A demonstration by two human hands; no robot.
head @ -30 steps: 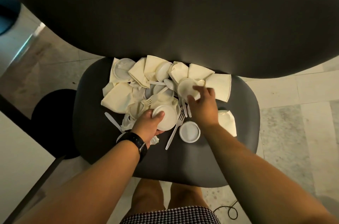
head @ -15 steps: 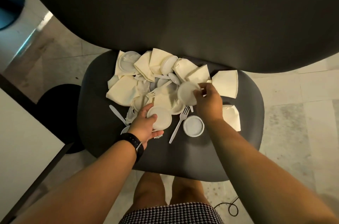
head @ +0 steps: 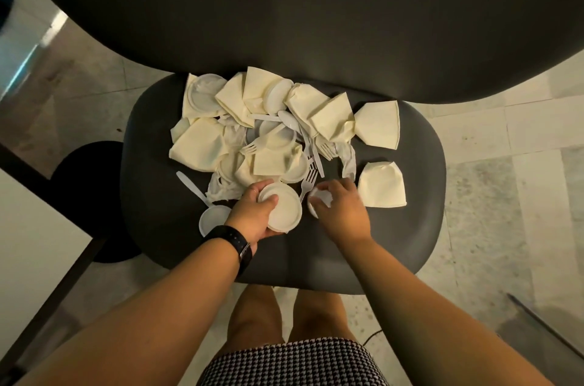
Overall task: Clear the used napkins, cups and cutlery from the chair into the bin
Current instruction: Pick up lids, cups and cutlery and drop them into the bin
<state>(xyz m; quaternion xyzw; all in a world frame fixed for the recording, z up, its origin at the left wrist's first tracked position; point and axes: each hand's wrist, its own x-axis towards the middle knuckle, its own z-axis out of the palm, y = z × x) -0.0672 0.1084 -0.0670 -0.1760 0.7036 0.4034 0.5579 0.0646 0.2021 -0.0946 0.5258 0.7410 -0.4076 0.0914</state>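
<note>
Currently left hand (head: pixel 256 215) is gripping a stack of cups (head: pixel 282 207); right hand (head: pixel 339 210), just beside it, is curling around another cup (head: pixel 317 199). Beyond both hands, napkins (head: pixel 202 145), forks (head: pixel 308 178) and a knife (head: pixel 191 186) are still covering the chair (head: pixel 395 227). Bin not visible; clearing is barely starting.

Cream napkins (head: pixel 202 145), white cups (head: pixel 286 207) and plastic forks (head: pixel 308 180) lie heaped on the dark chair (head: pixel 395 227).
</note>
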